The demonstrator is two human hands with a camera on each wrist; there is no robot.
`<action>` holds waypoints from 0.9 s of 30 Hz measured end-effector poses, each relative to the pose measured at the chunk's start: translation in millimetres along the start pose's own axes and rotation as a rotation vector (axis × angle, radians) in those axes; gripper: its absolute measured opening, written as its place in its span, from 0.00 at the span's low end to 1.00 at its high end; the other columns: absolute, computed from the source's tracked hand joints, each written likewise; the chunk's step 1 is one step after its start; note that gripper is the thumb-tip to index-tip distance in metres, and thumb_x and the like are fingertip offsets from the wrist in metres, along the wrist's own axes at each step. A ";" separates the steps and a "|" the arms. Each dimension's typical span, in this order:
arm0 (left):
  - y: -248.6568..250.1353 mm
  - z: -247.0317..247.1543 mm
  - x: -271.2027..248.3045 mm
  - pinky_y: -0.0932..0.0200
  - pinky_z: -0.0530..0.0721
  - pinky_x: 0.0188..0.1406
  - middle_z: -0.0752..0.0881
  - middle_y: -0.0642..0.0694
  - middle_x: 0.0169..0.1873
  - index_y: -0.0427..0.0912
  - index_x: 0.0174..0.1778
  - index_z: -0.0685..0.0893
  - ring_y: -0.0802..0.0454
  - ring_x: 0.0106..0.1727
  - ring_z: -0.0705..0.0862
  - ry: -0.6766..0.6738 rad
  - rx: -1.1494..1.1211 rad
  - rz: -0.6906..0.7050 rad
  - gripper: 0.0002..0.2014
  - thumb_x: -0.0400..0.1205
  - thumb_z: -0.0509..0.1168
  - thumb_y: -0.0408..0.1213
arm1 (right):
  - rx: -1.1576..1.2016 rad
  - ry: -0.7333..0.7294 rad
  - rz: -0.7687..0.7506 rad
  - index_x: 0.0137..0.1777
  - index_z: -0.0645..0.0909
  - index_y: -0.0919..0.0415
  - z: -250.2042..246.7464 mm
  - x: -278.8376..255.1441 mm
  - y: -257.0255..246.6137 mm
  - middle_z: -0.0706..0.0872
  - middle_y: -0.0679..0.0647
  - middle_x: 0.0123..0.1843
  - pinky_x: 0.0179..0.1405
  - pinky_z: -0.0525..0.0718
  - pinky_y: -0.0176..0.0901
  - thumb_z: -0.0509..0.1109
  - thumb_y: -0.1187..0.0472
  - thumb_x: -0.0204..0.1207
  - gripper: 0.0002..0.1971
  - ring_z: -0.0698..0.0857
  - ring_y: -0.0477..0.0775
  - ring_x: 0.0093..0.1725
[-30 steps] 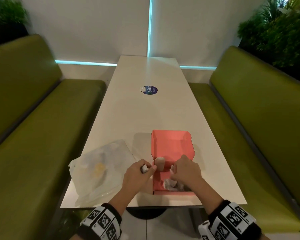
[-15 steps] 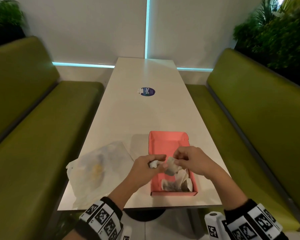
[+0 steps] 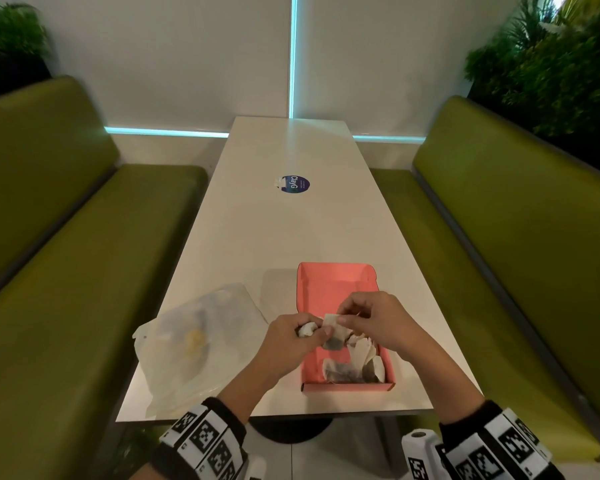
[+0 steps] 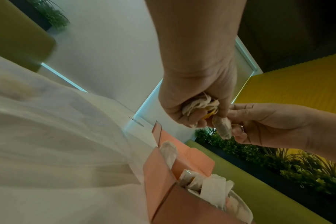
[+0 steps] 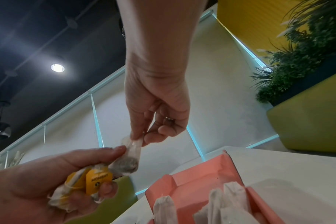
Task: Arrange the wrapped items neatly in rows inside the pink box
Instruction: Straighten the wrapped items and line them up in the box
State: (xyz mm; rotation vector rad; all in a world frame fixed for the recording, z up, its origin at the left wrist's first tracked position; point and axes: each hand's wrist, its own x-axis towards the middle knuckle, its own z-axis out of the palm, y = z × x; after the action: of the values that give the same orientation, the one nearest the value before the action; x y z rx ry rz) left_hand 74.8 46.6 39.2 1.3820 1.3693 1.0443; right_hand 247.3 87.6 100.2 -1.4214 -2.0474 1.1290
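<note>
The pink box (image 3: 336, 282) lies open on the white table, with several paper tea bags (image 3: 355, 367) standing loosely at its near end. Above the box's left wall my left hand (image 3: 314, 332) grips a crumpled bunch of tea bags with yellow tags (image 5: 98, 180). My right hand (image 3: 343, 315) pinches the top of one hanging tea bag (image 5: 128, 159) between thumb and forefinger. The left thumb touches that same bag. In the left wrist view the bunch (image 4: 199, 104) sits in the left hand's fist, and the single bag (image 4: 222, 127) hangs beside it.
A clear plastic bag (image 3: 194, 337) lies left of the box near the table's front edge. A round blue sticker (image 3: 295, 184) marks the table's middle. Green benches (image 3: 66, 271) run along both sides, with plants behind them.
Both hands have risen from the box and met above its left wall. The right hand has come out of the box with one tea bag in its pinch.
</note>
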 end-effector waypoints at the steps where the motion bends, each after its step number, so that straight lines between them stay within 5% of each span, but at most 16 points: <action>1: -0.8 -0.1 0.1 0.67 0.76 0.35 0.83 0.60 0.27 0.50 0.35 0.87 0.62 0.32 0.79 0.012 0.032 0.005 0.05 0.77 0.72 0.41 | 0.005 0.013 -0.003 0.39 0.84 0.55 1.6 1.3 0.4 0.86 0.49 0.34 0.32 0.81 0.28 0.74 0.66 0.73 0.05 0.82 0.39 0.27; 3: -3.1 -1.8 0.8 0.67 0.79 0.37 0.85 0.59 0.32 0.48 0.40 0.88 0.61 0.35 0.82 0.048 0.113 -0.001 0.03 0.76 0.72 0.42 | 0.020 0.080 0.005 0.39 0.85 0.57 5.9 3.6 2.0 0.85 0.49 0.32 0.31 0.80 0.27 0.73 0.68 0.73 0.05 0.82 0.39 0.27; 7: -16.4 -11.7 -1.6 0.68 0.82 0.44 0.89 0.58 0.41 0.52 0.42 0.89 0.60 0.44 0.85 0.120 0.213 -0.066 0.02 0.75 0.73 0.40 | -0.097 0.459 -0.025 0.44 0.87 0.62 2.0 7.1 8.5 0.86 0.50 0.33 0.37 0.78 0.28 0.73 0.64 0.75 0.03 0.84 0.47 0.34; 11: -27.0 -17.3 -6.3 0.61 0.83 0.49 0.88 0.58 0.38 0.52 0.39 0.88 0.58 0.44 0.85 0.155 0.270 -0.132 0.01 0.75 0.73 0.41 | -0.267 -0.110 0.073 0.44 0.87 0.62 0.3 2.9 7.8 0.87 0.51 0.35 0.35 0.81 0.27 0.73 0.67 0.72 0.03 0.87 0.50 0.37; 15: -34.7 -13.5 -7.7 0.64 0.80 0.43 0.83 0.57 0.37 0.51 0.48 0.86 0.58 0.40 0.82 0.166 0.339 -0.158 0.08 0.75 0.73 0.44 | -0.252 0.205 0.067 0.44 0.87 0.64 8.1 9.8 14.7 0.87 0.52 0.38 0.31 0.74 0.18 0.72 0.68 0.73 0.03 0.81 0.46 0.36; 20: -46.6 -4.7 -8.5 0.61 0.80 0.45 0.81 0.53 0.41 0.54 0.63 0.77 0.53 0.43 0.83 0.112 0.419 -0.237 0.24 0.72 0.74 0.50 | -0.277 -0.034 0.134 0.47 0.86 0.65 30.1 16.2 19.3 0.85 0.52 0.38 0.40 0.81 0.32 0.69 0.70 0.73 0.06 0.82 0.46 0.37; 23: -52.3 -1.2 -9.4 0.58 0.82 0.47 0.80 0.53 0.41 0.53 0.68 0.72 0.52 0.45 0.83 0.086 0.432 -0.263 0.29 0.71 0.75 0.46 | -0.343 -0.070 0.131 0.47 0.87 0.63 44.7 22.4 23.6 0.85 0.51 0.42 0.37 0.75 0.26 0.71 0.67 0.73 0.05 0.80 0.46 0.41; 27: -55.3 0.3 -10.5 0.59 0.82 0.46 0.79 0.53 0.40 0.52 0.69 0.72 0.52 0.45 0.82 0.085 0.440 -0.257 0.30 0.72 0.75 0.43 | -0.311 -0.016 0.146 0.48 0.87 0.63 67.2 29.0 27.9 0.87 0.54 0.46 0.40 0.76 0.31 0.69 0.67 0.74 0.06 0.80 0.46 0.42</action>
State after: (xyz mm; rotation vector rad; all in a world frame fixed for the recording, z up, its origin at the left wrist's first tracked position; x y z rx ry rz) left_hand 61.5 35.1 -14.2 1.4288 1.8637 0.6602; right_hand 204.4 92.2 34.8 -1.7371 -2.2351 0.9053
